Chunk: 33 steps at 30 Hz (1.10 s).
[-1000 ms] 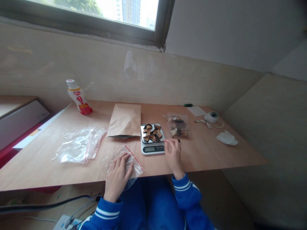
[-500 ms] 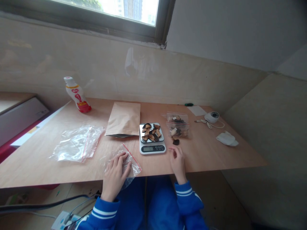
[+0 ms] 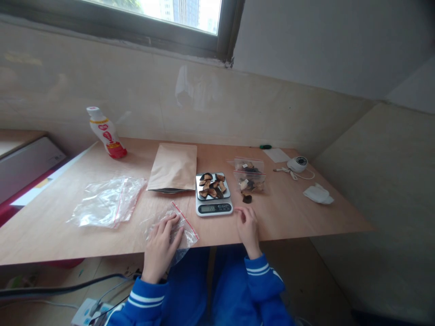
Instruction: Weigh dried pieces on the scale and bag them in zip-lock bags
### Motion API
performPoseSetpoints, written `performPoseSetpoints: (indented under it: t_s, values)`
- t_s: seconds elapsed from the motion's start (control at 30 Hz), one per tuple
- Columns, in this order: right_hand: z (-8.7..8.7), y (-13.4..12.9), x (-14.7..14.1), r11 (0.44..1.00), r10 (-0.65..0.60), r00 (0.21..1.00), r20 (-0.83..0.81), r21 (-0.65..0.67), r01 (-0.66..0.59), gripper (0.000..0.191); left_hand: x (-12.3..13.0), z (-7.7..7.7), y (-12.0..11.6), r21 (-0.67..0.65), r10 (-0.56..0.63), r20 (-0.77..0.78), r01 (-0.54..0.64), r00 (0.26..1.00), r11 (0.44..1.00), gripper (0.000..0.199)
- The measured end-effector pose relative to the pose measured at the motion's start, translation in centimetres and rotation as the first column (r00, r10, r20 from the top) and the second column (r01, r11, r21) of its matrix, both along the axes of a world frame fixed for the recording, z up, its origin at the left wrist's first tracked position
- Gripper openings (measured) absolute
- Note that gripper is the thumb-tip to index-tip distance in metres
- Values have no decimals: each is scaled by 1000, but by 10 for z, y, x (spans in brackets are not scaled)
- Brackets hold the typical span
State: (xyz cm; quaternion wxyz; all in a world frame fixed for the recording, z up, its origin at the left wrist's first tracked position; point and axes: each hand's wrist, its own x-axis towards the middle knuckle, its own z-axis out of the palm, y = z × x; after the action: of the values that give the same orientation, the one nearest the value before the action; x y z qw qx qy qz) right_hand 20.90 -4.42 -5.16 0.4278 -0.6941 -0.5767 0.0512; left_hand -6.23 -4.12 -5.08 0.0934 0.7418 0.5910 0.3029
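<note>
My left hand (image 3: 163, 244) lies with fingers spread on a clear zip bag (image 3: 185, 224) with a red seal line, at the table's front edge. My right hand (image 3: 247, 226) rests on the table just right of the scale, fingers curled; whether anything is in them is hidden. Dark-edged brown dried slices (image 3: 212, 185) cover the plate of the white kitchen scale (image 3: 214, 208), whose display is lit. One dark slice (image 3: 247, 199) lies beyond my right hand, near two filled zip bags (image 3: 251, 182). A brown paper pouch (image 3: 175, 167) lies left of the scale.
Clear plastic bags (image 3: 102, 203) lie at the left of the table (image 3: 272, 217), with a red-and-white bottle (image 3: 107, 133) behind them. At right are a white camera (image 3: 297, 164) with its cable, a white paper (image 3: 276, 155), a green object (image 3: 265, 146) and a crumpled white item (image 3: 318, 194).
The view has shifted slightly, moving everything a little left and up in the picture. Both hands keep nearly the same places and the slices stay on the scale.
</note>
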Motion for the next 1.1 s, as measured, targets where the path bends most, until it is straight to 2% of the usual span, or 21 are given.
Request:
performPoseSetpoints:
  t_s: [0.2,0.27,0.33,0.43,0.53,0.6,0.67,0.77,0.83,0.9,1.0,1.1]
  values:
    - [1,1,2,1000,6,999,-31,-10,-7,24,-1,1,0,14,-12,71,11,997,1000,32]
    - [7,-2,-3,998,51,995,-89,-19,-53,24,0,4,0,37,-27,127,22,992,999,30]
    - [17,-7,-16,988,148,975,-167,-23,-154,24,3,10,-1,64,-67,195,55,978,996,28]
    - [34,-14,-46,947,288,905,-314,-46,-317,22,13,22,-4,147,-185,284,148,941,978,25]
    - [45,-13,-76,892,357,794,-492,-74,-446,27,24,32,-5,294,-300,321,207,898,933,32]
    - [47,-8,-87,874,366,740,-565,-64,-482,32,30,35,-3,391,-347,336,205,876,897,36]
    - [48,1,-89,883,360,734,-576,-43,-467,28,34,35,2,467,-357,371,160,857,869,35]
    - [54,15,-76,922,342,817,-464,-3,-387,20,41,36,17,527,-309,461,24,832,850,34]
    - [59,26,-60,947,317,902,-292,44,-318,19,47,41,31,551,-271,523,-79,808,831,31]
    - [63,40,-41,950,309,946,-102,81,-302,23,56,49,49,584,-251,581,-182,774,791,27]
    - [60,62,-19,925,379,922,79,-7,-379,34,71,60,76,610,-245,609,-248,754,753,29]
    - [51,78,-11,890,453,876,163,-147,-432,46,83,59,97,611,-239,593,-237,769,756,30]
